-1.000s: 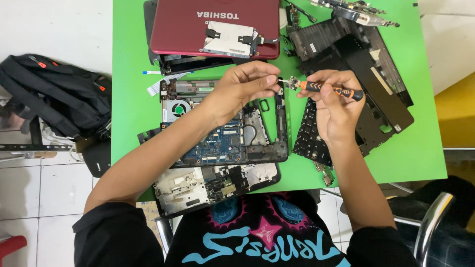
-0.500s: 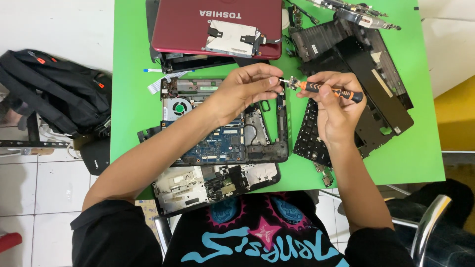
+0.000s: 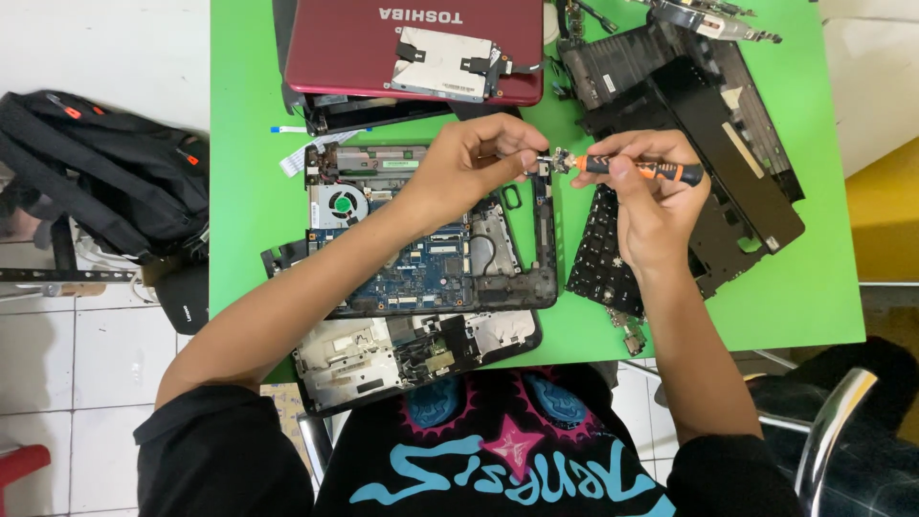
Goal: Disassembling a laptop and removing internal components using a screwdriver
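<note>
Orange-and-black-handled screwdriver [image 3: 639, 169] held level above the opened laptop, its tip meeting a small part pinched in the other hand.

Since a second ago almost nothing has shifted; both hands hover over the green table [image 3: 239, 144]. The right hand [image 3: 651, 196] is wrapped round the ribbed handle; the left hand [image 3: 469, 168] has fingertips closed on a tiny metal piece at the tip. Below lie the blue circuit board in its black plastic base [image 3: 431, 263], a detached black keyboard [image 3: 601, 254] and a glossy maroon laptop lid [image 3: 354, 48].

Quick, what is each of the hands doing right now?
Left hand: fingers pinched at the screwdriver tip; what they hold cannot be told.
Right hand: closed around the screwdriver handle.
</note>
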